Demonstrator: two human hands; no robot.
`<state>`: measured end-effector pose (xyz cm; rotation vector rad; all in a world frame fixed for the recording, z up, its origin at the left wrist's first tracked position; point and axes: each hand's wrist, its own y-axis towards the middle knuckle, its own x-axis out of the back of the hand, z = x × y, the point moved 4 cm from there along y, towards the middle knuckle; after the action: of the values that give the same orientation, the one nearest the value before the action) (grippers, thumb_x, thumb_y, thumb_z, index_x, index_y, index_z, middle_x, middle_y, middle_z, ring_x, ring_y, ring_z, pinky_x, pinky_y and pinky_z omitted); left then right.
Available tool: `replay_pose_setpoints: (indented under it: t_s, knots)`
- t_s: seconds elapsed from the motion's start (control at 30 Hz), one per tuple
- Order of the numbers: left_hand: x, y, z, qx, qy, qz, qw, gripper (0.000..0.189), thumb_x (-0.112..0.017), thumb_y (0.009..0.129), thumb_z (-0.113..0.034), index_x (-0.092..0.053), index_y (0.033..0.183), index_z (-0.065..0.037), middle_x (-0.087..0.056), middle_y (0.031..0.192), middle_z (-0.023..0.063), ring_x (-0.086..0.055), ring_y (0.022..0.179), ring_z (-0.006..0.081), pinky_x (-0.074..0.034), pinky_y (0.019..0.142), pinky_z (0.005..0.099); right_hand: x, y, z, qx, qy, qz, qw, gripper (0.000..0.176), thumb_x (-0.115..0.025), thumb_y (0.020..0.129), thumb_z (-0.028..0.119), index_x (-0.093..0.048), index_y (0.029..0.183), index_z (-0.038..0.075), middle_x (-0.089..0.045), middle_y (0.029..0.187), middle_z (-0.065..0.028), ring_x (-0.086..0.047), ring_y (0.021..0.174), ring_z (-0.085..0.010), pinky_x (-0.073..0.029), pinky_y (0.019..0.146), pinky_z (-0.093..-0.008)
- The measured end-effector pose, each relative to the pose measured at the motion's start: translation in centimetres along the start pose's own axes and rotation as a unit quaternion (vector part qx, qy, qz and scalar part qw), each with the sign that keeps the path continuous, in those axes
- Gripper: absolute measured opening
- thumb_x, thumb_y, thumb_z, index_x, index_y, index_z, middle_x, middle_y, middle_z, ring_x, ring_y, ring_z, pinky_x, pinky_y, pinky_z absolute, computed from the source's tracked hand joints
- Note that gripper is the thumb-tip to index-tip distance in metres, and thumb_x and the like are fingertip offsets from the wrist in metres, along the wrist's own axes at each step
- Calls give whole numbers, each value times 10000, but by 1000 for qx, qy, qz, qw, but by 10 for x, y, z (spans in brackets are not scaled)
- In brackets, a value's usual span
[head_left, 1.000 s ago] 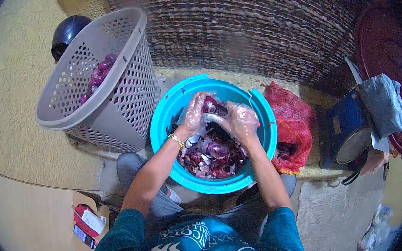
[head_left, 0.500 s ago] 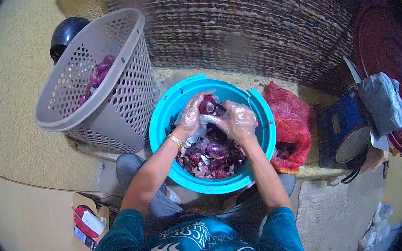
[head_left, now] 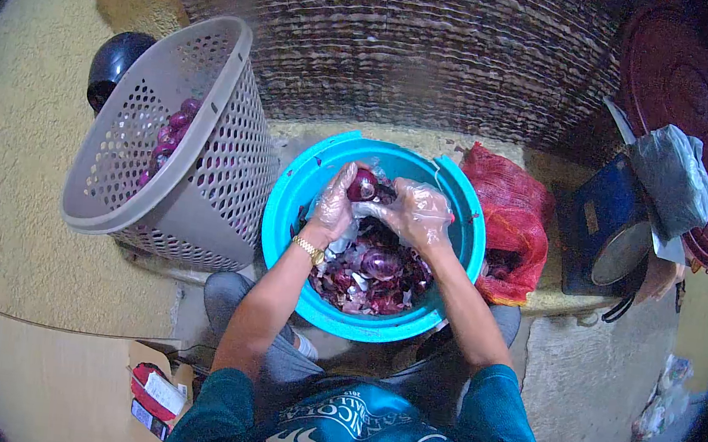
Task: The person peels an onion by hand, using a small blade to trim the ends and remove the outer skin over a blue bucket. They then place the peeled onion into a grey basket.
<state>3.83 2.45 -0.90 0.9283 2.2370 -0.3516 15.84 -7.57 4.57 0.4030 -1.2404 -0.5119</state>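
Observation:
Over the turquoise basin [head_left: 364,331], both of my hands wear clear plastic gloves. My left hand [head_left: 335,202], with a gold watch at the wrist, is closed around a red onion [head_left: 363,185] whose pale end faces up. Close beside it, my right hand [head_left: 420,212] has its fingers curled; a small pinkish tip shows at its outer edge, but what it grips is hidden. Below the hands, several red onions [head_left: 380,264] lie in the basin among loose purple and white skins.
A tall grey perforated basket [head_left: 235,167] with onions stands at left, a dark helmet-like object [head_left: 117,66] behind it. Right of the basin lies a red mesh sack [head_left: 508,210], then a blue scale [head_left: 609,228] with a grey plastic bundle [head_left: 672,179]. A corrugated wall rises behind.
The onion in my left hand has shifted and turned slightly. My right hand stays almost in the same place.

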Motion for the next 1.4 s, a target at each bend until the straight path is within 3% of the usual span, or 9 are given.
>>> replay_pose_setpoints:
  t_s: [0.43,0.5,0.8,0.93,1.03,1.1,1.2,1.27,1.4]
  knots:
    - [-6,-2,-8,-21,-24,22,999,284,-559,972,-292,-583,1146,-69,-629,1101,69,-621,1048,206,-508,938,371,2,0,0,-43,-3,52,998,506,-735,726,532,-551,783,64,-607,692,-147,-620,676,-362,-463,598,-472]
    - [-7,-2,-7,-10,-13,26,1000,296,-553,976,-275,-580,1176,-58,-629,1126,72,-620,1061,210,-505,947,372,7,2,3,-34,14,21,999,646,-668,707,686,-627,762,44,-646,695,-188,-659,677,-368,-505,601,-482]
    - [7,4,4,15,10,34,999,314,-551,981,-282,-570,1198,-57,-633,1139,73,-611,1056,190,-492,945,355,13,6,11,-57,8,60,997,648,-663,716,679,-623,759,33,-648,714,-192,-658,685,-379,-509,606,-478]
    - [-1,0,0,-23,39,13,999,267,-544,987,-277,-559,1172,-85,-636,1117,61,-611,1021,175,-493,914,347,12,5,12,-71,-4,70,995,634,-659,733,662,-625,787,32,-651,730,-195,-659,694,-379,-510,609,-479]
    - [4,3,2,-27,8,12,1000,243,-546,987,-263,-549,1171,-104,-633,1119,50,-600,1024,167,-480,921,344,2,3,8,-58,-7,52,997,607,-655,752,642,-624,788,37,-650,731,-193,-658,691,-378,-510,604,-477]
    - [6,4,3,-25,-10,15,1000,235,-546,987,-255,-545,1173,-111,-631,1124,45,-593,1029,164,-472,927,342,3,2,8,-31,-2,-14,999,597,-690,734,625,-563,709,42,-594,627,-172,-613,585,-364,-465,518,-459]
    - [5,3,2,-25,-19,7,999,239,-548,986,-244,-538,1193,-125,-626,1144,41,-581,1043,160,-458,939,336,1,2,5,-43,-16,2,999,591,-682,743,622,-572,721,42,-600,640,-174,-617,606,-371,-470,540,-471]
    - [7,4,2,-31,4,17,999,346,-498,1003,-252,-508,1305,-85,-599,1230,82,-583,1114,196,-487,962,349,-1,2,2,-41,-15,6,999,588,-677,747,622,-576,724,43,-601,646,-173,-620,621,-374,-474,552,-477]
    - [2,3,-2,-23,18,7,1000,322,-556,980,-245,-545,1268,-103,-618,1192,49,-573,1080,157,-448,959,325,-3,2,0,-47,-11,12,999,586,-665,755,622,-589,738,41,-612,668,-175,-629,661,-382,-483,581,-486]
